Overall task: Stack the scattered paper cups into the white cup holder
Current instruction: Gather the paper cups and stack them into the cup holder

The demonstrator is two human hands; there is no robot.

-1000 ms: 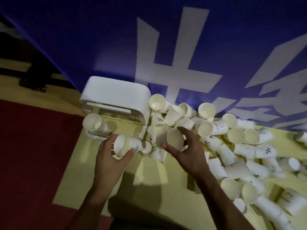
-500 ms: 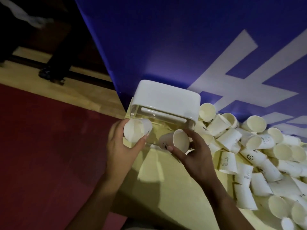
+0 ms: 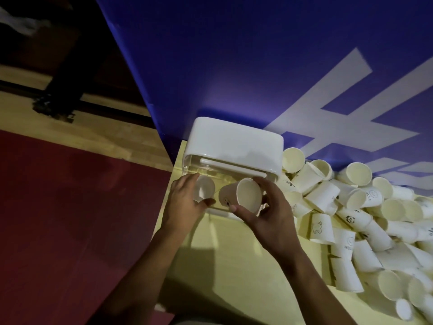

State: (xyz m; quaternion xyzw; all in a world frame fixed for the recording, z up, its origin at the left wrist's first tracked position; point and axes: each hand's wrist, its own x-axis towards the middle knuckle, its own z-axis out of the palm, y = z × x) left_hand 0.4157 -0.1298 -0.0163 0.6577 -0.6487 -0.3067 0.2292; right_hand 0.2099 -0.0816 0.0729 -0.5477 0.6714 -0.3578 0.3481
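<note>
- One yellow table (image 3: pixel 234 266), with two bare forearms reaching over it from the near edge.
- One left hand (image 3: pixel 185 200): its fingers (image 3: pixel 187 181) and thumb curl round one paper cup (image 3: pixel 205 188), whose open mouth faces the viewer.
- One right hand (image 3: pixel 269 216): thumb below and fingers above pinch a second paper cup (image 3: pixel 246 194), tilted with its mouth towards the viewer and its base pointing left, just beside the first; whether they touch cannot be told.
- Both held cups sit in front of the clear front of the one white cup holder (image 3: pixel 234 146) at the table's far left corner.
- To the right, a heap of loose paper cups (image 3: pixel 351 219), several dozen, too many to count.
- Behind, one blue banner (image 3: pixel 234 55); at left, red floor (image 3: pixel 70 207).
</note>
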